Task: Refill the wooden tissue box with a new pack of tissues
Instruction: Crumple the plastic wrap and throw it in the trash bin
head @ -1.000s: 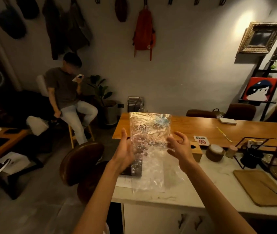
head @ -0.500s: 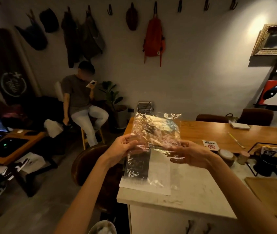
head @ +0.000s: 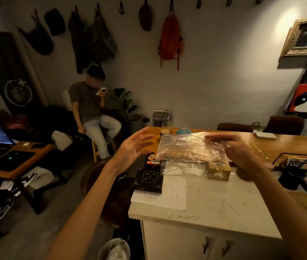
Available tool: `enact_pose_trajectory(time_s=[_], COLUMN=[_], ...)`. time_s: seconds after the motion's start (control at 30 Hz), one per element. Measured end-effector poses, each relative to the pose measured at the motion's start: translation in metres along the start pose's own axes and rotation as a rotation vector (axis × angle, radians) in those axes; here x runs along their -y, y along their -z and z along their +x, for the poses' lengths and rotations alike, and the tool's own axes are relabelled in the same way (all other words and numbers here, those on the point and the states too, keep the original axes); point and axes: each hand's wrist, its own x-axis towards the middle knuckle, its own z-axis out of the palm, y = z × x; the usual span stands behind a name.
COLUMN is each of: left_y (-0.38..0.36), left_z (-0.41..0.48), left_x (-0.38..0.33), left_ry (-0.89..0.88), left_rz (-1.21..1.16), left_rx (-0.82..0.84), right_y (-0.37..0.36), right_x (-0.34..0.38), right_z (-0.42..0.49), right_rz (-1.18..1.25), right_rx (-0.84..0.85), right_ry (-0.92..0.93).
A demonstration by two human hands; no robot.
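Note:
A clear, crinkled plastic wrapper (head: 190,148) hangs flat above the counter, pinched at its right end by my right hand (head: 237,149). My left hand (head: 135,147) is off the wrapper, fingers spread, a little to its left. Under the wrapper's right part stands the wooden tissue box (head: 219,170) on the white counter (head: 214,209), seen partly through the plastic. No tissue pack is visible; more clear plastic (head: 182,168) lies on the counter below the wrapper.
A black box (head: 149,180) and a paper sheet (head: 169,196) lie at the counter's left edge. A wire rack (head: 299,162) with a black pot stands right. A brown chair (head: 100,182) sits left of the counter. A person sits on a stool by the wall.
My left hand let go of the wrapper and opened. The wrapper turned from hanging upright to lying flat, held by my right hand alone. The view shifted left.

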Motion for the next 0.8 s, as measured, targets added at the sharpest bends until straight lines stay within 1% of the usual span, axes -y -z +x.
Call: enact_pose_trajectory(time_s=[0.07,0.13,0.2,0.27,0.33,0.4,0.47,0.5,0.53,0.57,0.6,0.63,0.7,0.73,0.8], left_y=[-0.024,-0.047,-0.067,-0.084,-0.097,-0.109,-0.120,-0.124,-0.128,-0.130,-0.132,-0.132,-0.124,-0.116,-0.093], left_z=[0.009,0.020,0.030,0.036,0.037,0.036,0.034,0.032,0.030,0.025,0.019,0.012,-0.005,-0.015,-0.036], left_x=[-0.010,-0.020,-0.028,-0.030,-0.026,-0.019,-0.011,-0.008,-0.004,-0.002,0.000,0.002,0.005,0.006,0.007], left_ry=[0.009,0.052,0.149,0.198,0.176,0.120,0.056,0.026,-0.003,-0.036,-0.072,-0.097,-0.089,-0.046,0.100], left_rz=[0.125,0.228,0.290,0.306,0.307,0.364,0.414,0.435,0.458,0.484,0.508,0.522,0.529,0.559,0.692], left_rx=[0.057,0.174,0.270,0.299,0.280,0.241,0.174,0.131,0.087,0.040,-0.011,-0.062,-0.137,-0.148,-0.129], right_y=[0.006,0.011,0.018,0.028,0.040,0.057,0.076,0.083,0.089,0.093,0.093,0.090,0.067,0.053,0.018], right_x=[0.003,0.010,0.015,0.017,0.020,0.018,0.010,0.005,-0.002,-0.008,-0.012,-0.014,-0.011,-0.007,0.000], right_z=[-0.001,-0.007,-0.014,-0.020,-0.028,-0.036,-0.042,-0.044,-0.043,-0.040,-0.036,-0.029,-0.014,-0.007,0.009], right_rz=[-0.074,-0.118,-0.123,-0.098,-0.088,-0.041,0.199,0.332,0.410,0.411,0.342,0.214,-0.087,-0.195,-0.317], right_rx=[0.019,0.053,0.078,0.078,0.097,0.149,0.316,0.390,0.443,0.481,0.509,0.500,0.463,0.479,0.540], right_ry=[0.048,0.088,0.135,0.180,0.160,0.068,-0.100,-0.154,-0.196,-0.237,-0.277,-0.309,-0.290,-0.272,-0.237])
